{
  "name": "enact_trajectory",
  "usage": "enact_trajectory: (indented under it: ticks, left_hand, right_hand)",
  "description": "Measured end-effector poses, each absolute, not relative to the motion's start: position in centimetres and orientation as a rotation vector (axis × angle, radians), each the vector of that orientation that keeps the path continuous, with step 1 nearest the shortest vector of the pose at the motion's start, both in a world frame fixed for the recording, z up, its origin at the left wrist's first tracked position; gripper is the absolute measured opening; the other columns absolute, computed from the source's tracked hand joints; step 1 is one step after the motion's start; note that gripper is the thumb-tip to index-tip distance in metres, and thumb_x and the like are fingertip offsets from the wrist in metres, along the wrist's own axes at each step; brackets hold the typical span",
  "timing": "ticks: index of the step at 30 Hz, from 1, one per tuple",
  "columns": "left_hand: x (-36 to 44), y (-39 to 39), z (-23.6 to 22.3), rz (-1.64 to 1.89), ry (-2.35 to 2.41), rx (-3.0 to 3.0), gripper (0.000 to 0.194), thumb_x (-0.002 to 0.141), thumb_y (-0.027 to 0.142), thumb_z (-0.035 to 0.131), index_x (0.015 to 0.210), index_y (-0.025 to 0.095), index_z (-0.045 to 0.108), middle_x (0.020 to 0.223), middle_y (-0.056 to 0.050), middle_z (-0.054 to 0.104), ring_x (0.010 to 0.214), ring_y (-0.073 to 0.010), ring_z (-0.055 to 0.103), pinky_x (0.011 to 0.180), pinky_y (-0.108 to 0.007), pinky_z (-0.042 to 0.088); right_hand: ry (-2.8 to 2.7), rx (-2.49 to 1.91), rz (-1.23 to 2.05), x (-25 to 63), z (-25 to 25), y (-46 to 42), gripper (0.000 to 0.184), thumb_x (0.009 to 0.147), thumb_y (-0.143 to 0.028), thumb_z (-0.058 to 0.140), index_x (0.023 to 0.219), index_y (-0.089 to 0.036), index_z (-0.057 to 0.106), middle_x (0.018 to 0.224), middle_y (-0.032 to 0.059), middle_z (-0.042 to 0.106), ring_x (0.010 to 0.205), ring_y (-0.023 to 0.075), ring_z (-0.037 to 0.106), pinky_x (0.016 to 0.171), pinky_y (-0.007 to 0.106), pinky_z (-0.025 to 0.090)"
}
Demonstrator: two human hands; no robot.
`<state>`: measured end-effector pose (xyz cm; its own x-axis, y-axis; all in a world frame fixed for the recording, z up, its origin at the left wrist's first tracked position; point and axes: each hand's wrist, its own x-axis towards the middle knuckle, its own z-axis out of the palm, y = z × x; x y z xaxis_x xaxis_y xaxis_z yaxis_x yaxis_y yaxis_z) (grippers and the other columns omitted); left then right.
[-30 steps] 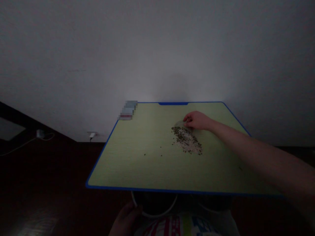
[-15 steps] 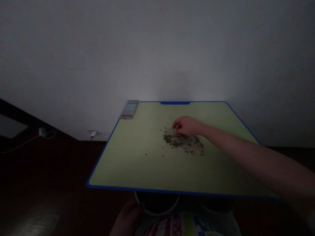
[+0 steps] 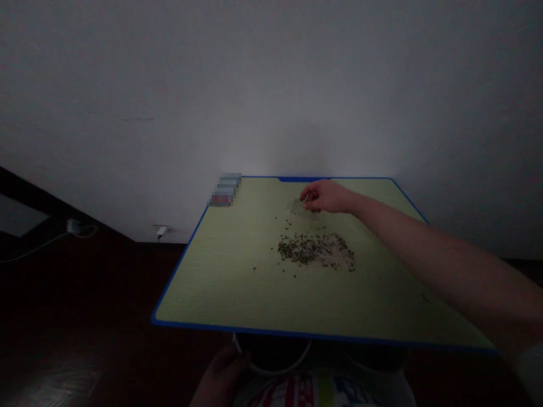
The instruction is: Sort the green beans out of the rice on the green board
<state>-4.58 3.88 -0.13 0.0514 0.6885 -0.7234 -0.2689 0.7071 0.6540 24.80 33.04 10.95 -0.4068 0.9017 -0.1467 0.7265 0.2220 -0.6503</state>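
Near the far edge of the pale table [image 3: 212, 294], my right hand [image 3: 326, 198] is closed, its fingers and thumb pinching the rim of a clear bowl [image 3: 296, 207]. The see-through bowl seems to stand on the table or just over it; I cannot tell which. On the near side of it, apart from the bowl, lies a spread pile of small dark green beans [image 3: 297, 249] mixed with whitish grains [image 3: 337, 249]. A few beans are scattered singly around the pile. Below the near edge, my left hand [image 3: 223, 367] rests in shadow beside a white-rimmed dark shape [image 3: 271, 370], its fingers hard to make out.
The table has a blue rim [image 3: 254, 329] and stands against a grey wall [image 3: 271, 73]. A pixelated label [image 3: 224, 190] covers its far left corner. To the left are a wall plug [image 3: 162, 231] and a white cable [image 3: 38, 251]. The floor [image 3: 85, 328] is dark.
My right hand has moved away from me with the clear bowl, from above the pile toward the table's far edge. The pile now shows whole and looks more spread. My left hand stays low.
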Motion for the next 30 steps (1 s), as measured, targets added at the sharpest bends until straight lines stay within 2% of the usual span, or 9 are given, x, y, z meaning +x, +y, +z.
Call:
enact_trajectory:
  ticks: [6, 11, 19, 25, 30]
  left_hand:
    - [-4.7, 3.5, -0.7, 0.794, 1.286, 0.350, 0.029, 0.060, 0.033, 0.076, 0.083, 0.015, 0.075, 0.089, -0.013, 0.080, 0.095, -0.0355, 0.069, 0.089, -0.044, 0.049]
    - [-4.6, 3.3, -0.6, 0.818, 1.265, 0.301, 0.029, 0.060, 0.030, 0.077, 0.085, 0.015, 0.076, 0.086, -0.014, 0.080, 0.100, -0.0377, 0.068, 0.093, -0.048, 0.047]
    - [-4.7, 3.0, -1.4, 0.848, 1.243, 0.324, 0.033, 0.062, 0.031, 0.076, 0.090, 0.014, 0.076, 0.093, -0.016, 0.079, 0.098, -0.0380, 0.068, 0.091, -0.048, 0.048]
    - [-4.2, 3.3, -0.6, 0.831, 1.238, 0.360, 0.030, 0.064, 0.029, 0.075, 0.089, 0.013, 0.077, 0.087, -0.016, 0.080, 0.098, -0.0373, 0.069, 0.091, -0.046, 0.048]
    - [-3.6, 3.3, 0.3, 0.856, 1.223, 0.349, 0.031, 0.066, 0.028, 0.075, 0.091, 0.011, 0.076, 0.091, -0.017, 0.079, 0.100, -0.0361, 0.068, 0.091, -0.044, 0.048]
  right_hand:
    - [-2.183, -1.647, 0.802, 25.2, 9.7, 37.6, 0.028, 0.074, -0.014, 0.067, 0.101, -0.010, 0.066, 0.071, 0.0063, 0.069, 0.057, 0.0143, 0.061, 0.058, 0.027, 0.047]
    - [-2.310, -1.640, 0.712, 23.3, 9.0, 38.4, 0.027, 0.073, -0.015, 0.066, 0.100, -0.011, 0.069, 0.078, 0.0070, 0.071, 0.066, 0.0147, 0.063, 0.064, 0.026, 0.046]
    - [-2.582, -1.436, 0.699, 20.0, 9.2, 34.2, 0.030, 0.072, -0.023, 0.067, 0.101, -0.018, 0.071, 0.086, 0.0054, 0.073, 0.074, 0.0162, 0.064, 0.068, 0.027, 0.044]
    - [-2.677, -1.297, 0.750, 19.1, 9.4, 30.3, 0.030, 0.073, -0.025, 0.066, 0.102, -0.018, 0.072, 0.084, 0.0051, 0.073, 0.073, 0.0162, 0.063, 0.066, 0.026, 0.043]
    - [-2.702, -1.231, 0.786, 18.7, 9.8, 28.3, 0.029, 0.074, -0.023, 0.065, 0.101, -0.018, 0.071, 0.081, 0.0038, 0.072, 0.071, 0.0152, 0.061, 0.065, 0.026, 0.042]
